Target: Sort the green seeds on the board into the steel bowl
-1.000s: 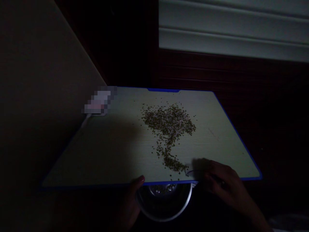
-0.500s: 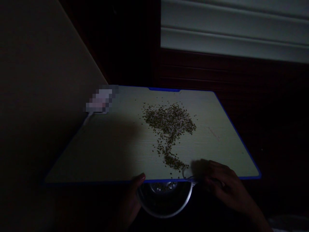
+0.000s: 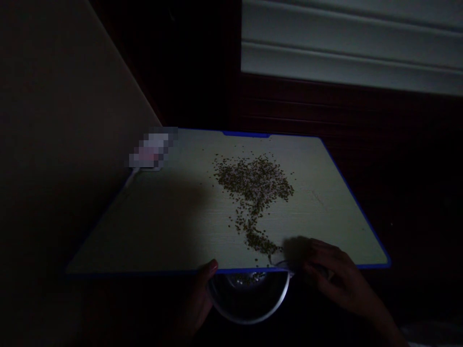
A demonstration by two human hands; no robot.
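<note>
A pile of small greenish-brown grains (image 3: 255,180) lies on the pale board (image 3: 162,231) with a blue rim. A narrow trail of them curves down to the board's near edge. Just below that edge is a metal bowl (image 3: 249,315) with some grains in it; its far part is under the board. My left hand (image 3: 198,301) grips the bowl's left side, thumb up at the board's edge, other fingers mostly hidden. My right hand (image 3: 336,274) is closed on a thin metal spoon (image 3: 284,263), whose tip rests near the end of the trail.
A blurred-out pale object (image 3: 152,152) with a white cable (image 3: 130,178) sits at the board's far left corner. A plain panel (image 3: 65,120) rises on the left. Dark red wood (image 3: 325,106) and white slats (image 3: 343,48) stand behind. The light is very dim.
My right hand has shifted slightly left with the spoon, whose tip is now closer to the trail's end. My left hand and the bowl have barely moved.
</note>
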